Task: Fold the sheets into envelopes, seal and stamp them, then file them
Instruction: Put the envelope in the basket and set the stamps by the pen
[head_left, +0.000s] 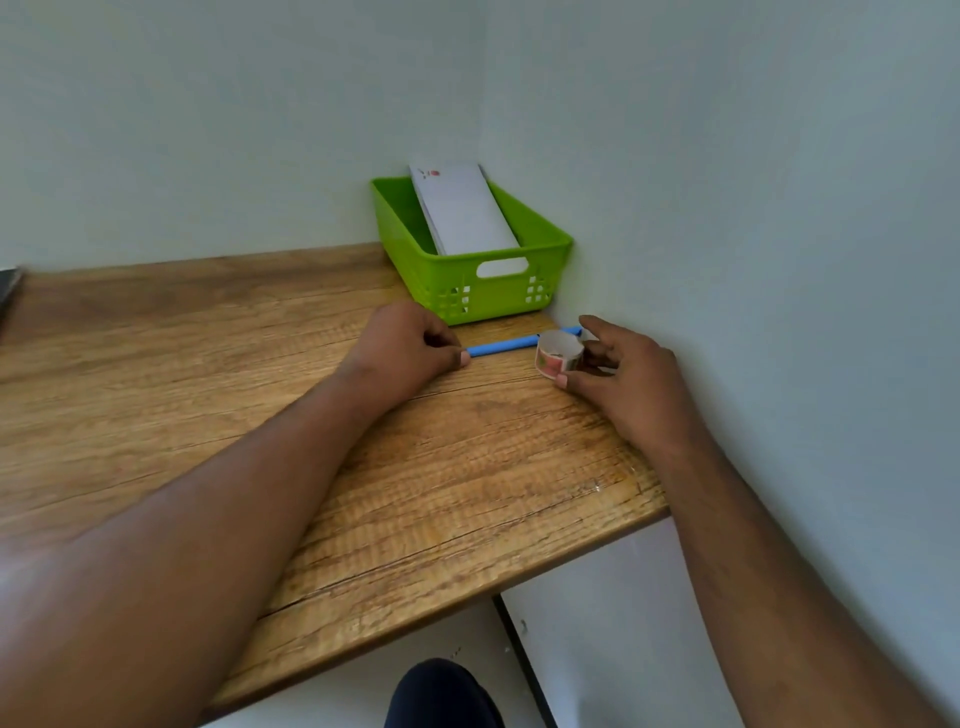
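Observation:
A green plastic basket (498, 291) stands in the far right corner of the wooden table (208, 389). White envelopes (462, 213) lean upright inside it, the front one with a red stamp at its top left. A blue stick (501, 347) lies on the table in front of the basket. My left hand (410, 348) rests at its left end, thumb and fingertips pinched on it. My right hand (618, 374) holds a roll of stamps (558, 356) between thumb and fingers, on the table beside the stick's right end.
Pale walls meet right behind the basket and run close along the table's right side. The table's front edge runs diagonally below my arms, with a white cabinet front (623, 623) under it. A dark object (8, 291) shows at the far left edge.

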